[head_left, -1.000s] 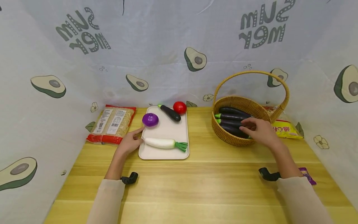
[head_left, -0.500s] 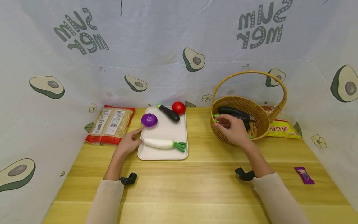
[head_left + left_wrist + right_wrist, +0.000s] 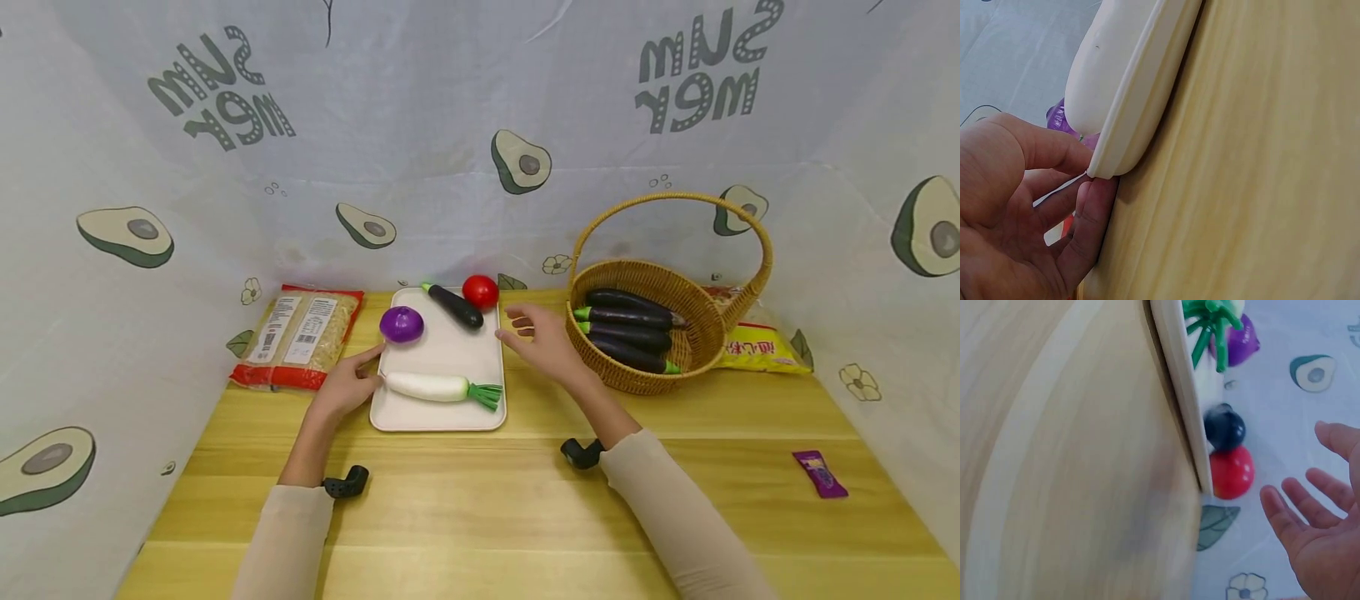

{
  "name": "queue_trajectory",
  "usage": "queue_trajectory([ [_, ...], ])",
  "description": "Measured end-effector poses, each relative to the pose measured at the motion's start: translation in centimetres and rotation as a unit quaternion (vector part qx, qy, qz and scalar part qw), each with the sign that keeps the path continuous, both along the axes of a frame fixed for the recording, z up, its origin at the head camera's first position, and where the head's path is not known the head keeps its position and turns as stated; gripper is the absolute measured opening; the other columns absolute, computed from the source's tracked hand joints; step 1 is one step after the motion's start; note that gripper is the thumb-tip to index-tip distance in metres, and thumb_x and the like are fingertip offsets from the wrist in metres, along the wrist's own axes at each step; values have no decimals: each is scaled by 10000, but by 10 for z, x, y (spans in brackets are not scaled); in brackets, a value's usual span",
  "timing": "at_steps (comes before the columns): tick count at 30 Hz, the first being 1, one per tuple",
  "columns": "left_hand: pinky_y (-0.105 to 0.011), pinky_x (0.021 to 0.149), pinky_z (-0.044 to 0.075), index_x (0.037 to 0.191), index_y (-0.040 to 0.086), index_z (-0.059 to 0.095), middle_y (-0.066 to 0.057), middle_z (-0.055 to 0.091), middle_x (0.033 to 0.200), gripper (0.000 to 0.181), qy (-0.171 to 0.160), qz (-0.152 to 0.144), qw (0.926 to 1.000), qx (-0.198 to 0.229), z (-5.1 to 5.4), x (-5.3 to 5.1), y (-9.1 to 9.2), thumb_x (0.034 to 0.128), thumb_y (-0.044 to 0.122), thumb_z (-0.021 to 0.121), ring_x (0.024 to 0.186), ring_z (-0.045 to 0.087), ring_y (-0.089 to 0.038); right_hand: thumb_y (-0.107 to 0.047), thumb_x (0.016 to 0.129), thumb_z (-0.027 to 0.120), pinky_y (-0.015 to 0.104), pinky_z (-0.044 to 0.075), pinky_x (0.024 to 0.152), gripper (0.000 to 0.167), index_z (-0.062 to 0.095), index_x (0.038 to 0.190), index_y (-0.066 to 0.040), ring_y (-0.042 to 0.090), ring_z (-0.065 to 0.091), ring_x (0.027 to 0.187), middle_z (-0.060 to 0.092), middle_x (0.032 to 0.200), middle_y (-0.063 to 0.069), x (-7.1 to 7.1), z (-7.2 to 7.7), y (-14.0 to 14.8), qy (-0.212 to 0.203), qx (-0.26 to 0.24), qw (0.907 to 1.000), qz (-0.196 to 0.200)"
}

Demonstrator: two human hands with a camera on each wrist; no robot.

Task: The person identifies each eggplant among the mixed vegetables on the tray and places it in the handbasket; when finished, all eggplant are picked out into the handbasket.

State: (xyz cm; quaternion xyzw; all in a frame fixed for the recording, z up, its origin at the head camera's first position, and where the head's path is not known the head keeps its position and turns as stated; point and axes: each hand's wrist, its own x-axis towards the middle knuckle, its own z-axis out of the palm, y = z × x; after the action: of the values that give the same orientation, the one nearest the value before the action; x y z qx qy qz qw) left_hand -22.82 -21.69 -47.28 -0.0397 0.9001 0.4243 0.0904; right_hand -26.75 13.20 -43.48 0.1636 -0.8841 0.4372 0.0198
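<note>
A cream tray lies on the table, bearing a white radish, a purple onion, an eggplant and a red tomato. At the tray's left edge my left hand pinches the rim; the left wrist view has the thumb above it and fingers against its outer side. My right hand, holding nothing, hovers by the tray's right edge, its fingers spread and relaxed. To its right, a wicker basket holds several eggplants.
A red-edged bag of grain lies left of the tray. Behind the basket is a yellow packet, partly hidden. A small purple packet lies on the wooden table at right. A printed cloth hangs behind.
My right hand has moved left, from over the eggplants in the basket to the tray's right edge, carrying nothing. The left hand stays at the tray's left edge.
</note>
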Motion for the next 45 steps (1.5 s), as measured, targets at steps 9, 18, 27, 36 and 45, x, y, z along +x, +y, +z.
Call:
queue_trajectory([
  [9,-309,689,379,1562,267,467,-168,585,1217,650,7,29,10000,10,1,1,0,937,179,622,830,464,-226,-303,966,711,475,534,1031,534,563,1425,-73,355,636,1240,598,1409,160,-15,-13,-30,-367,-272,9988,-176],
  [18,-290,646,382,1561,259,470,-117,556,958,659,23,24,10000,61,1,1,0,926,176,627,760,466,-197,-284,957,723,465,523,1050,530,569,1413,-61,357,635,1238,606,1404,146,-29,-24,-46,-304,-370,9987,-162],
  [27,-281,623,382,1555,269,480,-89,552,901,662,19,35,10000,69,1,1,0,918,178,635,708,457,-185,-290,955,731,446,526,1048,512,578,1389,-66,348,647,1193,602,1383,154,-36,-33,-58,-281,-250,9989,-269],
  [36,-274,620,400,1557,262,478,-79,514,849,668,-17,57,9999,114,3,-1,-1,913,177,634,710,477,-179,-302,942,750,425,561,990,528,598,1400,-88,335,655,1125,608,1384,154,-41,-38,-68,-227,-145,9976,-644],
  [45,-271,607,391,1552,266,486,-60,514,795,668,3,86,9999,115,3,0,1,909,164,633,684,473,-169,-244,953,733,430,518,988,519,612,1430,-77,303,610,1103,673,1336,151,-44,-39,-77,-181,182,9969,-745],
])
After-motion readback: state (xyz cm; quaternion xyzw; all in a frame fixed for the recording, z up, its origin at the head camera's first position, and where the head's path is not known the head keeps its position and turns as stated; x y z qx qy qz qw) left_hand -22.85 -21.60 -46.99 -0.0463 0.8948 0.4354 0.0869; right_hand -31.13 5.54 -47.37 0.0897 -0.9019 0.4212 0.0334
